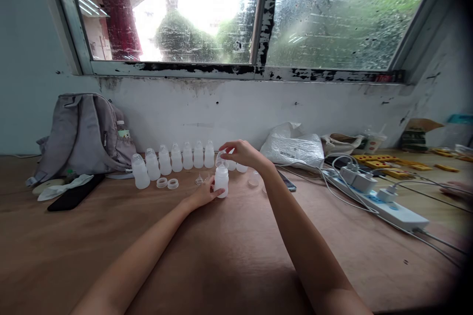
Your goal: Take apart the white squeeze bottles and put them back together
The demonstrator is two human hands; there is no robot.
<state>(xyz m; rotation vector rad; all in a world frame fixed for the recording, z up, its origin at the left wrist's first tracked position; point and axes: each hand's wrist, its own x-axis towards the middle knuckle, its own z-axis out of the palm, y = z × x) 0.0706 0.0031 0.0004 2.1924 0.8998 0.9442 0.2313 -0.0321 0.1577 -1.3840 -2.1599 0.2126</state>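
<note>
My left hand (204,194) is wrapped round the lower part of a translucent white bottle (221,187) that stands upright on the wooden table (207,246). Just above this bottle, the fingers of my right hand (238,152) are closed on a clear dome cap (220,158). Whether the cap touches the bottle top, I cannot tell. Behind my hands runs a row of similar capped bottles (176,158), some partly hidden by my right hand. Two white rings (172,184) lie in front of the row, and a small clear part (199,179) is beside my left fingers.
At the left are a grey backpack (83,133) and a black flat object (76,192). Clear round pieces (253,179) and a phone (287,180) lie right of my hands. Farther right are a silvery bag (293,146), a power strip (391,211) with cables, and another person's hand.
</note>
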